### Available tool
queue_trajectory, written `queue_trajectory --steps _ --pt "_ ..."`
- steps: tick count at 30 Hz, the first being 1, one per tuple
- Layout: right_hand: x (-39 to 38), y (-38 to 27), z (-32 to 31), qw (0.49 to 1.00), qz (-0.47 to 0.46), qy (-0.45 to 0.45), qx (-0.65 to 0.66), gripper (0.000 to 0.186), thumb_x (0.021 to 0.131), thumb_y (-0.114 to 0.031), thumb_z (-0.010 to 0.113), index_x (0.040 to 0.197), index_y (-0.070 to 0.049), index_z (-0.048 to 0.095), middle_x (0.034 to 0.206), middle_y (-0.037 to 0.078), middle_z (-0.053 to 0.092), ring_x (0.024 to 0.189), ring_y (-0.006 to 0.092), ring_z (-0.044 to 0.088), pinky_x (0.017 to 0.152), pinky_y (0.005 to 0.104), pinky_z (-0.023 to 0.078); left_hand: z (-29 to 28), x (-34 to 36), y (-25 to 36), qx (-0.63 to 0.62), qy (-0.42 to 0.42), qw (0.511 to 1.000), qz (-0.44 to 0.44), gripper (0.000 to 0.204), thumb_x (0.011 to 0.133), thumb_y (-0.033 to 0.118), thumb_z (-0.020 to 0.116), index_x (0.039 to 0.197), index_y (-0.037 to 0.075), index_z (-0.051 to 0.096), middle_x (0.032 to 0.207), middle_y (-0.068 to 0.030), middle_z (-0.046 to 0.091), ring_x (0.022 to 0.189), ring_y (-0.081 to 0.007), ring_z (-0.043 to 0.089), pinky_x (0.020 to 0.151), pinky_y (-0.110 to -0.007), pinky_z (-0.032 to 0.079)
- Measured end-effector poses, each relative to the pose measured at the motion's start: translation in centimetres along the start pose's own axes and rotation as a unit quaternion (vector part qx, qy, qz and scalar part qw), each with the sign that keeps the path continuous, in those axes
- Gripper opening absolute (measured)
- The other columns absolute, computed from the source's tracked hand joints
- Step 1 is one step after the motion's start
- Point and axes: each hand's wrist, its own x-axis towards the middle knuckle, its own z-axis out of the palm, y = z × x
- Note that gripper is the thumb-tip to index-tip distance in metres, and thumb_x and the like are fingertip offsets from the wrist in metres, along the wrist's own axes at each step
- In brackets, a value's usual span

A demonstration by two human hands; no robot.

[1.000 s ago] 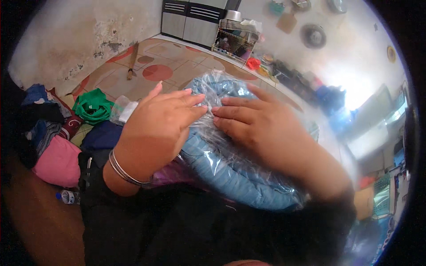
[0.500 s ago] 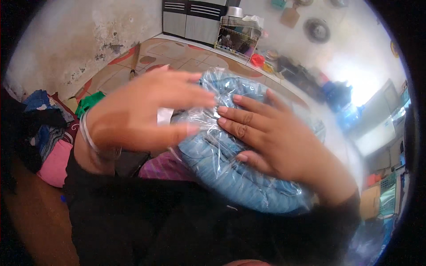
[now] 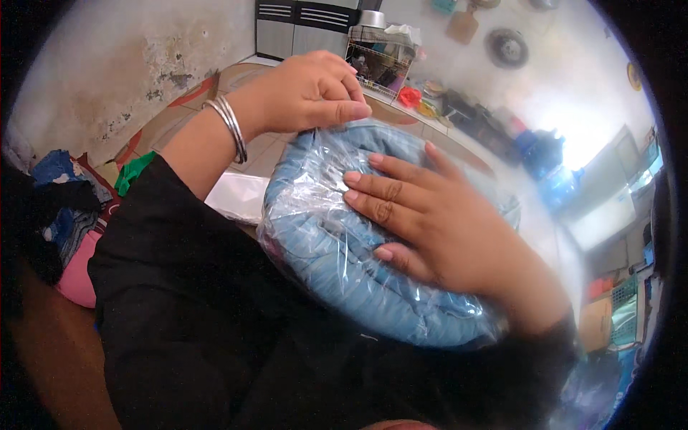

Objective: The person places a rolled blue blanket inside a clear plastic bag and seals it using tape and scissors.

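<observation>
A soft blue fabric bundle [image 3: 315, 265] lies in a crinkled clear plastic bag [image 3: 308, 179] in front of me. At the bundle's upper left edge, my left hand [image 3: 315, 97], with silver bangles at the wrist, has curled fingers closed on the bag's plastic. My right hand [image 3: 423, 222] lies on top of the bag with its fingers spread, touching the plastic over the middle of the bundle. A pale, flat packet [image 3: 233, 193] shows behind my left sleeve.
Mixed clothes [image 3: 57, 186] and a green cloth [image 3: 135, 172] lie at left by a stained wall [image 3: 150, 64]. Behind are a patterned floor, a cabinet [image 3: 308, 29], a wire rack [image 3: 380, 64] and wall-hung utensils [image 3: 509, 46]. Household items and crates [image 3: 620, 315] line the right.
My left hand has lifted from the middle of the bag to its upper edge and curled its fingers. The bundle appears rounder and shifted left. My right hand stays spread on top.
</observation>
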Motion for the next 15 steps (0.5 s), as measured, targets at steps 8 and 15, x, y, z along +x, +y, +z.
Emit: queue_trajectory --steps 8,15 --pt "0.4 1.7 0.4 1.0 0.007 0.021 -0.017 0.052 0.087 -0.038 0.047 0.13 -0.01 0.047 0.136 0.006 0.045 0.129 0.0252 0.037 0.106 0.0568 0.019 0.5 3.7 2.0 0.172 -0.124 0.917 -0.339 0.047 0.08 0.049 0.059 0.073 0.003 0.066 0.055 -0.0164 0.055 0.057 -0.027 0.06 0.066 -0.04 0.047" --pt "-0.4 2.0 0.1 1.0 0.003 0.006 -0.014 0.053 0.087 -0.042 0.046 0.13 -0.012 0.048 0.136 0.007 0.046 0.129 0.026 0.038 0.105 0.0576 0.019 -1.8 -1.2 3.1 -0.023 0.069 0.992 -0.099 0.057 0.082 0.058 0.05 0.098 0.005 0.067 0.101 -0.0143 0.065 0.096 -0.0297 0.061 0.084 -0.042 0.045"
